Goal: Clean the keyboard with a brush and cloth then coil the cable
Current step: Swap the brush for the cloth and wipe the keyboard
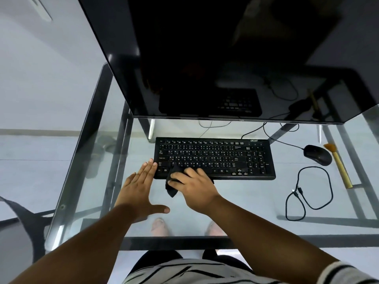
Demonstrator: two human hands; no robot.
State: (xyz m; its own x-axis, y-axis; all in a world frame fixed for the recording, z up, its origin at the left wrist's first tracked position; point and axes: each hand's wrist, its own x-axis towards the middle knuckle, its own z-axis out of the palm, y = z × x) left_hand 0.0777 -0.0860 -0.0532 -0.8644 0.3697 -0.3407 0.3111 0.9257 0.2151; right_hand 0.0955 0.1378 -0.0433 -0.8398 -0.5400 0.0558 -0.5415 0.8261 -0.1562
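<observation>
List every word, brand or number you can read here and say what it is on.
"acer": brand on the top right edge of the keyboard, seen upside down.
"Caps Lock": key at the keyboard's left side, barely legible.
Single letters and digits on the keys: mostly too small to read surely.
Mouse, brush, cloth: no text visible.

One black full-size keyboard (215, 158) lies on the single clear glass table (235, 201) with a metal frame. One crumpled black cloth (173, 181) is there, and one wooden-handled brush (339, 166) with tan bristles near the right edge. One black computer mouse (317, 154) and one loose black looped cable (309, 193) lie at the right. One black glossy monitor (225, 58) stands at the far edge. Two bare hands show: the left hand (139, 187) and the right hand (194, 187).
</observation>
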